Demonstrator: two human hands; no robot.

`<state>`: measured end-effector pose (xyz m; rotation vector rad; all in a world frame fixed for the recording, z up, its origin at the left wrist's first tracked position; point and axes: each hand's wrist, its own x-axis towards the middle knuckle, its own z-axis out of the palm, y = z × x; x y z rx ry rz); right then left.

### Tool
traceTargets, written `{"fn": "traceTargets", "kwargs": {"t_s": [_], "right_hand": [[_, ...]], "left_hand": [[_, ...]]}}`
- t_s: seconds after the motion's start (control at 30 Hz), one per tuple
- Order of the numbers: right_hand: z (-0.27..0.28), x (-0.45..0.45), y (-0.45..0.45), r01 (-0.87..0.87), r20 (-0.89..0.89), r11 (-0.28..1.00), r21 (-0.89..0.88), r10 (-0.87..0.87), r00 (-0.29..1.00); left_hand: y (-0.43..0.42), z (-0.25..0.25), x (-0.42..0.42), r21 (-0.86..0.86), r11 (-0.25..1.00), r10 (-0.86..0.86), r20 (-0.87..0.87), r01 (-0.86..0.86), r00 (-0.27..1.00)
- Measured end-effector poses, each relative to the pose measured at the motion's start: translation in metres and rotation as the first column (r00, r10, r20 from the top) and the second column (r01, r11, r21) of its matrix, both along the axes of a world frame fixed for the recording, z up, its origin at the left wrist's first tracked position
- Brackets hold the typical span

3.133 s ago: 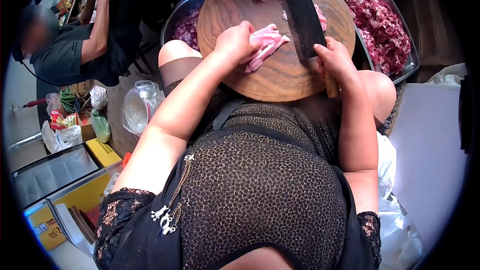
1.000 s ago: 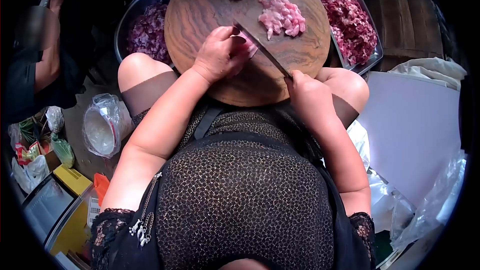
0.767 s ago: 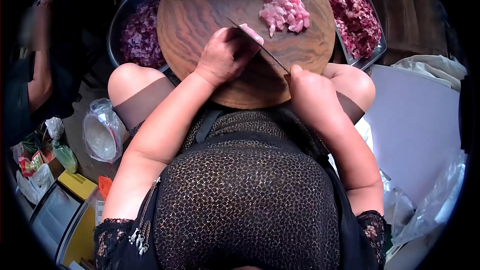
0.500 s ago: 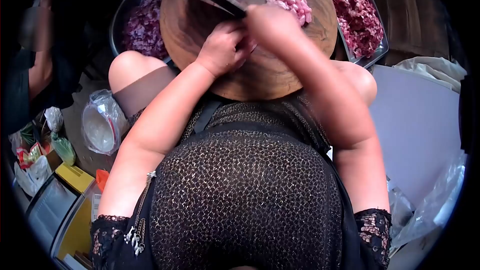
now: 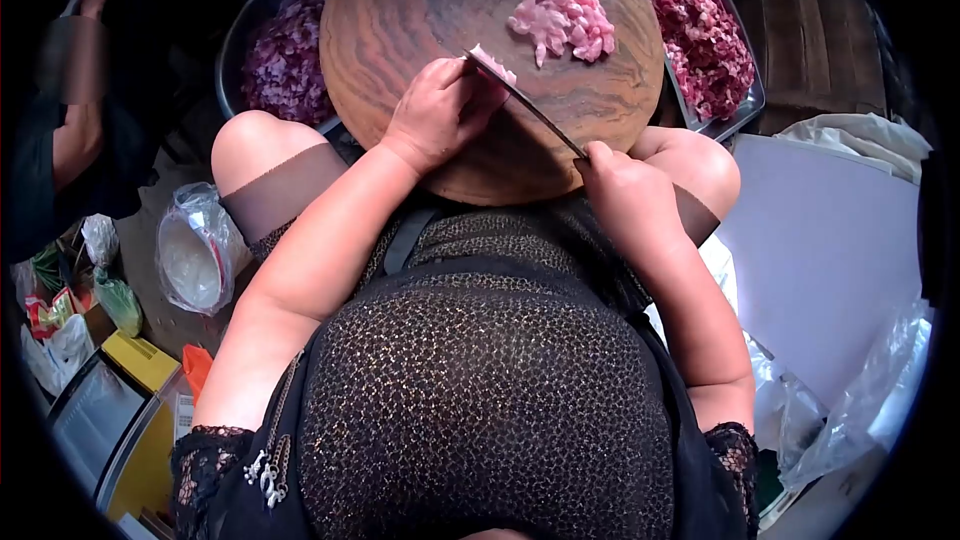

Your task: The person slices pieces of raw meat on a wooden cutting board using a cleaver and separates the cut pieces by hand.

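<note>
At block's centre, I have left hand (image 5: 432, 118) fingers curled around meat piece (image 5: 498, 66), presumably steadying it against blade. Right hand (image 5: 628, 190), at 4–5 o'clock, fingers wrapped on cleaver (image 5: 543, 120) handle, blade upright across piece, likely for control. Cut pile (image 5: 562, 20) at 2 o'clock on chopping block (image 5: 385, 10), probably parked clear. Bowl (image 5: 232, 50) at 9, tray (image 5: 739, 121) at 3: handy reach, I'd guess.

The head camera looks down over the torso (image 5: 490, 380) toward the board (image 5: 385, 15).
</note>
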<state>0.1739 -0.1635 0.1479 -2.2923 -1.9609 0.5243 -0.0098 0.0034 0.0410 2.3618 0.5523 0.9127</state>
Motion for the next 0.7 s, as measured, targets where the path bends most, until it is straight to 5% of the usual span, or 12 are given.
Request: {"fn": "traceTargets", "kwargs": {"t_s": [0.17, 0.3, 0.37, 0.47, 0.53, 0.7], "right_hand": [[0.009, -0.012, 0.036, -0.053, 0.069, 0.979, -0.197, 0.068, 0.995], [-0.02, -0.028, 0.104, -0.123, -0.019, 0.992, 0.0, 0.123, 0.992], [-0.033, -0.023, 0.149, -0.135, 0.004, 0.986, -0.095, 0.136, 0.991], [-0.045, 0.0, 0.134, 0.019, -0.011, 0.994, 0.112, -0.017, 1.0], [-0.02, 0.001, 0.112, 0.124, -0.074, 0.978, 0.165, -0.114, 0.991], [0.009, -0.002, 0.033, 0.081, -0.035, 0.993, 0.082, -0.078, 0.996]], "left_hand": [[0.002, -0.01, 0.0, -0.008, 0.999, 0.051, -0.02, -0.051, 0.998], [0.004, -0.015, -0.005, 0.034, 0.999, 0.008, -0.074, -0.006, 0.997], [0.006, -0.01, -0.006, 0.062, 0.998, -0.01, -0.052, 0.013, 0.999], [0.007, -0.014, -0.006, 0.015, 0.999, -0.036, -0.094, 0.038, 0.995], [0.002, -0.008, -0.008, -0.173, 0.98, 0.118, 0.097, -0.1, 0.988], [-0.005, 0.007, -0.031, 0.022, 0.986, 0.167, -0.139, -0.166, 0.976]]}}
